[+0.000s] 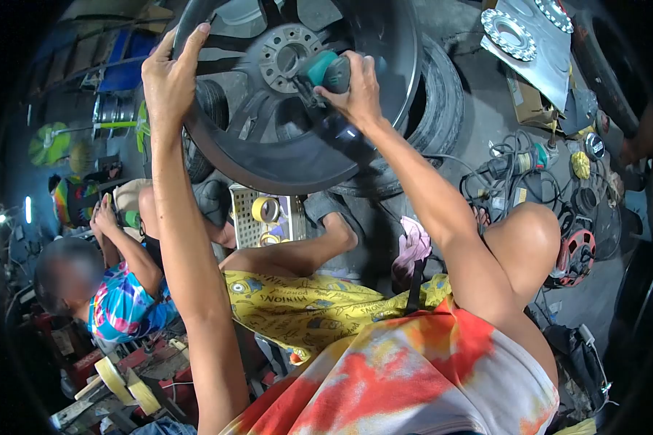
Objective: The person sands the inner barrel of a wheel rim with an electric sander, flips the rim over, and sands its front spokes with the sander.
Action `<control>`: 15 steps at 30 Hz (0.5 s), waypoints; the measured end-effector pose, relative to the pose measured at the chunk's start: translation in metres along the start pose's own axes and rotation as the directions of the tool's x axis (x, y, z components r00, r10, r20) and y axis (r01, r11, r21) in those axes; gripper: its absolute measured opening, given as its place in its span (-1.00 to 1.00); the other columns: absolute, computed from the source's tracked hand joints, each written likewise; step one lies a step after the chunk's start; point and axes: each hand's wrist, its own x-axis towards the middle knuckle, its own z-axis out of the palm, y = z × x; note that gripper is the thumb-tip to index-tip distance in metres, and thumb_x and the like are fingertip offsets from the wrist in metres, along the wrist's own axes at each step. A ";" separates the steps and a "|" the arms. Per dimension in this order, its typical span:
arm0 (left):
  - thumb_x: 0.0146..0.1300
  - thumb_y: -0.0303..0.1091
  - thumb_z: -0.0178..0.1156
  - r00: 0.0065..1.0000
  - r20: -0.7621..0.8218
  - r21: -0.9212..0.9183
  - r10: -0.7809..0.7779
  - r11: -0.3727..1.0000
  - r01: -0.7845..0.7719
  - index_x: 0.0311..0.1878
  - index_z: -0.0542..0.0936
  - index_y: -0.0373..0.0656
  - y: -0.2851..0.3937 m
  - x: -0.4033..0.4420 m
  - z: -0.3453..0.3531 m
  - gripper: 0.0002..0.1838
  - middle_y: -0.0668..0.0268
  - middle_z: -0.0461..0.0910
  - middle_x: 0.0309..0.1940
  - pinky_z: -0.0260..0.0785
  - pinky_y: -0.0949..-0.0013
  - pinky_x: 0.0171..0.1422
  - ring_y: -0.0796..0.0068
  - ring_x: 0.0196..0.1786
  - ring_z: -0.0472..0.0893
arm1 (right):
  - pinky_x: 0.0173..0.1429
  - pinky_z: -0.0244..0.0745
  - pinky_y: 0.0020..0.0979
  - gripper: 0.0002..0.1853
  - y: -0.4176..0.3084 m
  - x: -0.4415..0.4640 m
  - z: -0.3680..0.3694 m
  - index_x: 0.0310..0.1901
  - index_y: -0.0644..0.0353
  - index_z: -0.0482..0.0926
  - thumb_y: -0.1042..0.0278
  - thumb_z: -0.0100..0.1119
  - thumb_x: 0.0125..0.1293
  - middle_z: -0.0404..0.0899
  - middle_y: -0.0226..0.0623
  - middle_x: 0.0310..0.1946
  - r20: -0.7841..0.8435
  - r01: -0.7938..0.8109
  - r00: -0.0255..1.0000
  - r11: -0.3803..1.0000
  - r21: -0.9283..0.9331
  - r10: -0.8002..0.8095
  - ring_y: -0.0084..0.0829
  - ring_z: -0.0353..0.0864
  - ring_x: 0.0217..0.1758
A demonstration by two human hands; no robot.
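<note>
A large dark wheel rim [290,163] with spokes and a pale hub fills the top middle of the head view, tilted above a tire [442,94]. My left hand [170,80] grips the left edge of the rim, thumb up along the lip. Inside the rim, beside the hub, my right hand [355,90] is wrapped round a teal and black power tool [325,72]. The working end of the tool is hard to make out against the dark spokes.
A co-worker [130,290] sits at the left. Below the rim stands a basket [245,214] with tape rolls. Tangled cords and another power tool [519,161] lie at right, near a red cable reel [577,250]. A metal sheet [533,54] rests at upper right.
</note>
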 end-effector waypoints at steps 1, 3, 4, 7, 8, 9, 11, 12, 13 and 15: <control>0.42 -0.07 0.44 0.999 -0.034 -0.024 0.028 0.999 -0.029 0.10 0.78 -0.30 -0.001 -0.001 0.000 -0.55 0.45 0.67 -0.36 0.38 0.51 -0.12 0.68 -0.26 0.49 | 0.20 0.55 0.06 -0.06 -0.006 -0.004 0.000 0.31 0.09 0.40 0.22 0.78 -0.12 0.42 0.00 0.06 0.005 0.004 1.000 1.000 0.001 -0.004 0.14 0.52 0.15; 0.42 -0.07 0.44 0.999 -0.034 0.006 0.022 1.000 -0.022 0.11 0.78 -0.29 -0.003 -0.001 -0.005 -0.55 0.44 0.68 -0.35 0.39 0.51 -0.11 0.68 -0.25 0.50 | 0.22 0.55 0.06 -0.07 -0.018 -0.012 0.000 0.32 0.09 0.42 0.28 0.77 -0.12 0.41 -0.02 0.06 0.060 0.070 0.996 0.997 0.026 -0.072 0.15 0.51 0.15; 0.42 -0.07 0.44 1.000 -0.023 0.031 0.021 0.999 -0.020 0.11 0.78 -0.28 -0.002 -0.001 -0.007 -0.55 0.43 0.69 -0.34 0.40 0.51 -0.10 0.68 -0.25 0.51 | 0.22 0.54 0.04 -0.09 -0.020 -0.016 0.000 0.32 0.09 0.44 0.31 0.76 -0.11 0.40 -0.04 0.06 0.098 0.078 0.992 0.996 0.037 -0.081 0.13 0.50 0.15; 0.42 -0.07 0.44 0.998 -0.022 0.003 -0.061 0.998 0.061 0.13 0.78 -0.28 0.000 -0.003 -0.008 -0.55 0.40 0.73 -0.31 0.43 0.50 -0.03 0.66 -0.20 0.55 | 0.19 0.56 0.04 -0.14 -0.016 -0.019 -0.005 0.29 0.08 0.44 0.20 0.74 -0.04 0.45 -0.02 0.08 0.135 0.110 0.984 0.993 0.043 -0.115 0.13 0.55 0.13; 0.42 -0.07 0.44 0.998 -0.024 0.003 -0.062 0.998 0.062 0.13 0.78 -0.28 0.000 -0.003 -0.007 -0.55 0.40 0.73 -0.31 0.43 0.50 -0.03 0.66 -0.20 0.55 | 0.19 0.56 0.04 -0.14 -0.012 -0.018 -0.006 0.29 0.08 0.44 0.20 0.74 -0.04 0.45 -0.02 0.08 0.137 0.111 0.984 0.993 0.044 -0.116 0.13 0.55 0.13; 0.42 -0.07 0.44 0.999 -0.023 0.002 -0.035 0.999 0.035 0.14 0.78 -0.28 0.000 -0.003 -0.006 -0.55 0.39 0.74 -0.30 0.44 0.50 -0.02 0.66 -0.19 0.56 | 0.19 0.56 0.04 -0.14 -0.007 -0.016 -0.007 0.29 0.08 0.44 0.21 0.74 -0.05 0.45 -0.02 0.07 0.121 0.102 0.987 0.995 0.015 -0.103 0.13 0.55 0.13; 0.42 -0.07 0.44 1.000 -0.021 0.000 -0.009 1.000 0.009 0.14 0.78 -0.28 -0.001 -0.002 -0.006 -0.55 0.39 0.75 -0.29 0.44 0.51 -0.01 0.66 -0.19 0.58 | 0.19 0.57 0.04 -0.14 -0.005 -0.014 -0.007 0.29 0.08 0.44 0.22 0.75 -0.05 0.45 -0.02 0.07 0.106 0.092 0.990 0.996 -0.015 -0.090 0.13 0.55 0.13; 0.43 -0.07 0.44 1.000 -0.006 0.033 -0.008 0.999 0.008 0.18 0.76 -0.31 -0.001 0.000 -0.006 -0.51 0.35 0.77 -0.22 0.46 0.51 0.03 0.64 -0.14 0.61 | 0.19 0.57 0.03 -0.14 -0.004 -0.013 -0.006 0.29 0.09 0.44 0.22 0.75 -0.06 0.45 -0.02 0.07 0.093 0.090 0.992 0.996 -0.028 -0.087 0.13 0.55 0.13; 0.44 -0.07 0.44 1.000 0.010 0.065 -0.008 0.998 0.007 0.21 0.74 -0.35 0.000 0.000 -0.006 -0.48 0.31 0.79 -0.14 0.47 0.50 0.07 0.61 -0.10 0.64 | 0.18 0.58 0.03 -0.13 -0.008 -0.011 -0.008 0.29 0.09 0.44 0.23 0.75 -0.06 0.45 -0.02 0.06 0.080 0.087 0.993 0.995 -0.041 -0.084 0.13 0.55 0.14; 0.44 -0.07 0.44 1.000 0.007 0.033 -0.008 0.999 0.008 0.22 0.74 -0.34 0.001 -0.002 -0.005 -0.48 0.31 0.79 -0.14 0.47 0.50 0.08 0.61 -0.10 0.64 | 0.18 0.58 0.03 -0.13 -0.019 -0.006 -0.002 0.29 0.08 0.44 0.23 0.75 -0.07 0.44 -0.02 0.07 0.053 0.081 0.995 0.996 -0.025 -0.080 0.13 0.55 0.13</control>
